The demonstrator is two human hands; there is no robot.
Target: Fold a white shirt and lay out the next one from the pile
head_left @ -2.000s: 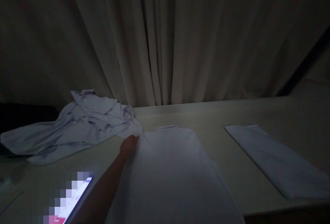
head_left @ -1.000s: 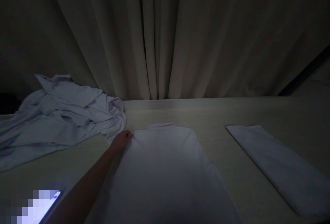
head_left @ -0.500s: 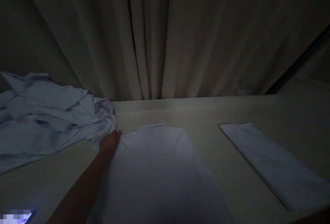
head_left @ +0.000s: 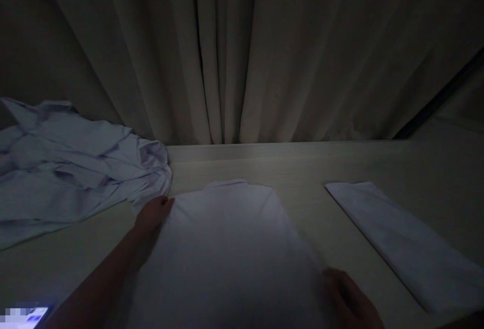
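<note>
The scene is very dim. A white shirt [head_left: 227, 248] lies flat on the table [head_left: 302, 167] in front of me, back up, collar toward the curtain. My left hand [head_left: 153, 213] rests at the shirt's far left shoulder corner; whether it pinches the cloth I cannot tell. My right hand [head_left: 350, 301] lies at the shirt's near right edge, fingers loosely curled, touching or just beside the fabric.
A heap of crumpled white shirts [head_left: 71, 162] sits at the left, close to my left hand. A folded white garment [head_left: 397, 240] lies at the right. A lit phone screen [head_left: 24, 315] shows at the bottom left. A pale curtain [head_left: 242, 51] hangs behind the table.
My right hand has come into view at the shirt's near right edge. My left hand stays at the shoulder corner. The view has panned right, sliding the phone toward the left corner.
</note>
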